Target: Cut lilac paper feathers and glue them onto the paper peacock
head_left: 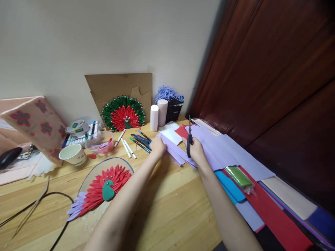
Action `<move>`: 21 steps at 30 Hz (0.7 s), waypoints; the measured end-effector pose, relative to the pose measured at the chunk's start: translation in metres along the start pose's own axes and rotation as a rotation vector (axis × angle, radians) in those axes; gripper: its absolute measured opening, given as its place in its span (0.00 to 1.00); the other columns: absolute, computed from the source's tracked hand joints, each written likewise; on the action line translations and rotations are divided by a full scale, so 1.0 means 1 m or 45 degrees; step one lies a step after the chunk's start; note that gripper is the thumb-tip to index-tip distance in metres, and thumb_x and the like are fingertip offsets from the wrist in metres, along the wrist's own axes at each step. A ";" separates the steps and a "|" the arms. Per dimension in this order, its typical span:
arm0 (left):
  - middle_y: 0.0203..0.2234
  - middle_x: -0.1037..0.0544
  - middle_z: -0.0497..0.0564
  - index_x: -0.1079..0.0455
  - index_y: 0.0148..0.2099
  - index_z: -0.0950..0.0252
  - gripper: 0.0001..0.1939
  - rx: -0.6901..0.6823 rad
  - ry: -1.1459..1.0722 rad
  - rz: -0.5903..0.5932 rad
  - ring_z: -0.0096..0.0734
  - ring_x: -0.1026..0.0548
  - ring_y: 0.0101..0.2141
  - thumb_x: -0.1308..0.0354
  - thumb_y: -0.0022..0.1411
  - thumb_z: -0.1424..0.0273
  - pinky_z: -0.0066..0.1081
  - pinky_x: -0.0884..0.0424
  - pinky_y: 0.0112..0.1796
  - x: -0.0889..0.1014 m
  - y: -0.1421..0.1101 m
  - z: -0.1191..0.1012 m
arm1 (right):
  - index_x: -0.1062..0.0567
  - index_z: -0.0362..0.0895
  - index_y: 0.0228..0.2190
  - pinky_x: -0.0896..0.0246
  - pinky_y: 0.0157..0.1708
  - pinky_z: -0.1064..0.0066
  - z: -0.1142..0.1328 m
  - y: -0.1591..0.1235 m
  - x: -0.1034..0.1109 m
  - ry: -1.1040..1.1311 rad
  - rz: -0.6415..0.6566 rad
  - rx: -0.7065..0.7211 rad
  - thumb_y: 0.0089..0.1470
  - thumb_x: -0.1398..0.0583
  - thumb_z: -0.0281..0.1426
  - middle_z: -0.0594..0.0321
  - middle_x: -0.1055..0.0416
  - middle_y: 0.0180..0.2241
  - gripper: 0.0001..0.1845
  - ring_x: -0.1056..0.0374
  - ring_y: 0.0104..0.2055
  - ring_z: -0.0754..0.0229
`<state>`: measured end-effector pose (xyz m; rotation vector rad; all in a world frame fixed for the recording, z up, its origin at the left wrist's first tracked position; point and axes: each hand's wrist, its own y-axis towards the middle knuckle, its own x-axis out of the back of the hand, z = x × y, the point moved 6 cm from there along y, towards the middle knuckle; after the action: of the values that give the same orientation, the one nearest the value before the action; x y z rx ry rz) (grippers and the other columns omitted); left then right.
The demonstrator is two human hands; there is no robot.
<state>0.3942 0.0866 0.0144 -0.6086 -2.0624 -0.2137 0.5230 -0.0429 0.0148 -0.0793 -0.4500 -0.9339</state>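
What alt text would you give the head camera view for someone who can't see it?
The right hand holds scissors upright over lilac paper strips that the left hand steadies on a wooden table, beside a red paper peacock.

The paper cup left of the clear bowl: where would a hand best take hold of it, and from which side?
The paper cup stands upright, mouth open. Probably best gripped around its side wall just below the rim, coming from the near front, where bare table lies. The clear bowl crowds its right and markers lie behind. The left hand is nearer; the right hand holds the scissors.
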 end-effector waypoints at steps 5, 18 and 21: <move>0.28 0.24 0.58 0.32 0.29 0.69 0.06 -0.166 -0.294 0.013 0.40 0.24 0.33 0.49 0.53 0.72 0.31 0.32 0.32 0.025 -0.009 0.004 | 0.34 0.43 0.25 0.36 0.24 0.69 0.007 -0.010 -0.015 0.144 0.098 0.013 0.42 0.38 0.47 0.64 0.32 0.20 0.20 0.33 0.22 0.60; 0.27 0.24 0.51 0.38 0.37 0.65 0.07 -0.499 -0.743 0.271 0.32 0.24 0.29 0.46 0.54 0.70 0.27 0.32 0.28 0.080 -0.091 0.028 | 0.33 0.43 0.25 0.36 0.27 0.71 0.050 -0.071 -0.065 0.677 0.423 0.108 0.39 0.33 0.39 0.67 0.32 0.22 0.17 0.32 0.25 0.62; 0.30 0.23 0.52 0.39 0.44 0.65 0.10 -0.486 -0.699 0.409 0.33 0.24 0.31 0.51 0.59 0.69 0.30 0.31 0.31 0.080 -0.098 0.029 | 0.36 0.44 0.24 0.39 0.25 0.73 0.045 -0.071 -0.065 0.723 0.350 0.082 0.37 0.32 0.36 0.69 0.33 0.21 0.18 0.33 0.23 0.64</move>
<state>0.2888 0.0401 0.0742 -1.3416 -2.4174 -0.2768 0.4184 -0.0252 0.0202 0.1773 0.0586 -0.6321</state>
